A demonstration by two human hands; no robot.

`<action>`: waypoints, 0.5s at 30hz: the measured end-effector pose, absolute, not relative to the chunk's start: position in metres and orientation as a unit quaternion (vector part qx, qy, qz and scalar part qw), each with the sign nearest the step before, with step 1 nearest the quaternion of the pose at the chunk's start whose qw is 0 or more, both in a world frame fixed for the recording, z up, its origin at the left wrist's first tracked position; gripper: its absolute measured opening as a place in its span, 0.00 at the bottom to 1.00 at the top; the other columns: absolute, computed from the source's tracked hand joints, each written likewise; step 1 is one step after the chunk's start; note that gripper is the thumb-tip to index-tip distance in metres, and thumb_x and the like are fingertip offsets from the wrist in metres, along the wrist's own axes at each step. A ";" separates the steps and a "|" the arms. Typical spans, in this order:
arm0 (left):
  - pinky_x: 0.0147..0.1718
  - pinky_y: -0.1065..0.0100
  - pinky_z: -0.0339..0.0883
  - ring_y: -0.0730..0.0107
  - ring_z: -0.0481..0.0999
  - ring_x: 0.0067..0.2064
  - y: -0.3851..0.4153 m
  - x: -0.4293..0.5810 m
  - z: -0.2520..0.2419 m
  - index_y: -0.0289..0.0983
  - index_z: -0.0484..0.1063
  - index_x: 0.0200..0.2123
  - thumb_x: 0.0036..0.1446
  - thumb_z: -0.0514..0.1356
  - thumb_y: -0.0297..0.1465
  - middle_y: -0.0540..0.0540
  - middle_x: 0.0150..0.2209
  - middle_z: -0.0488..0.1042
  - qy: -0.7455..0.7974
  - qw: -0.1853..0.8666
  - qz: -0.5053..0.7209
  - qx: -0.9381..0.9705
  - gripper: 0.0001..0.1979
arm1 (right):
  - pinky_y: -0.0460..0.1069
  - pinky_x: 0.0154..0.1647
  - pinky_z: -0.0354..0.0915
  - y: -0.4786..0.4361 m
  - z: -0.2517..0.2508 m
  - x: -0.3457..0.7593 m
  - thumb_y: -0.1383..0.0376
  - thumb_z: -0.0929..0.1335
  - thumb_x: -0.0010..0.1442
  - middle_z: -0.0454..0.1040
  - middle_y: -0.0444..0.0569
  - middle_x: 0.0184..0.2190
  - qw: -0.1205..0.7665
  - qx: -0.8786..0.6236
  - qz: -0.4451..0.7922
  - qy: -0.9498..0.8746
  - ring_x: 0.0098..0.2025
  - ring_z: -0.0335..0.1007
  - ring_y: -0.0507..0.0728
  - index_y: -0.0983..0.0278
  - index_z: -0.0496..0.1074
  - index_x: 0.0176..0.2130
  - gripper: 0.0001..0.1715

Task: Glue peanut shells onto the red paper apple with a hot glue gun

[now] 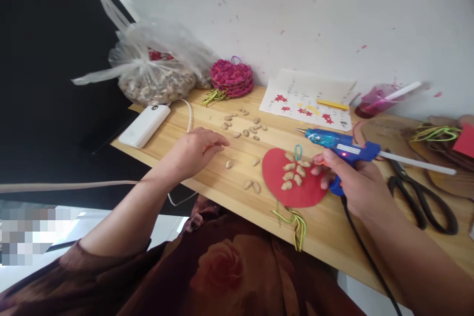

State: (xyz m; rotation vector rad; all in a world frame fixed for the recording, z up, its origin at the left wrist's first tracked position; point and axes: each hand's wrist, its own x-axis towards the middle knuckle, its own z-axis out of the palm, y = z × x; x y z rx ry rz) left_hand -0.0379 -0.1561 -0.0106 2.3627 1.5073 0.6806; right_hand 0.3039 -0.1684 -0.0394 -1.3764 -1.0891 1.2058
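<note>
My right hand [359,180] is wrapped round the handle of a blue hot glue gun [329,139], whose nozzle points left and whose small light glows. Below the nozzle lies a red paper disc [272,175] with several peanuts [289,176] set on it in two slanting rows. A blue loop [298,152] shows at the disc's top and a yellow-green tassel [298,224] at its bottom. To the left, my left hand [198,152] hovers over the table with fingers loosely bent and apart, nothing visible in them. Loose peanuts [246,133] lie scattered near it.
Behind are tied plastic bags of peanuts [155,81], a stack of magenta discs [232,79] and a star-patterned paper sheet [289,91]. A white power bank [144,127] lies left. At right are a cup of dark pink liquid [372,103], black scissors [418,197] and brown discs [381,133].
</note>
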 end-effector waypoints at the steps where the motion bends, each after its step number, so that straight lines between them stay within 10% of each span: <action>1: 0.47 0.60 0.72 0.61 0.79 0.43 -0.157 -0.039 -0.012 0.37 0.81 0.42 0.64 0.60 0.28 0.44 0.40 0.83 0.514 0.135 0.222 0.817 0.09 | 0.45 0.18 0.66 -0.168 -0.040 0.304 0.52 0.77 0.56 0.80 0.49 0.25 0.486 -0.566 0.490 -0.451 0.21 0.72 0.52 0.62 0.81 0.30 0.15; 15: 0.48 0.59 0.72 0.61 0.77 0.45 -0.161 -0.028 -0.022 0.36 0.79 0.46 0.67 0.57 0.27 0.43 0.41 0.81 0.483 0.141 0.221 0.835 0.11 | 0.43 0.16 0.66 -0.167 -0.045 0.305 0.51 0.78 0.53 0.80 0.49 0.27 0.501 -0.566 0.475 -0.450 0.21 0.73 0.51 0.63 0.80 0.30 0.18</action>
